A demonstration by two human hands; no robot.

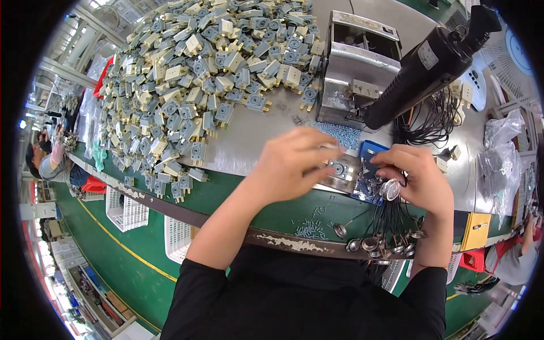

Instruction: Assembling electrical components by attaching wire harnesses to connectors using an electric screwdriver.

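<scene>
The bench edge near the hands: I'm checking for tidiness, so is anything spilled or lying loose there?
Yes. Small loose screws lie scattered on the green mat below the left hand, away from the heap of screws beside the metal fixture. The bench edge strip looks chipped.

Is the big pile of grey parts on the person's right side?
No, the pile of grey parts lies to the left of both hands, up the table.

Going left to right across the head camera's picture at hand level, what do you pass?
White basket → pile of grey parts → left hand → grey part on a metal fixture → right hand → yellow box
</scene>
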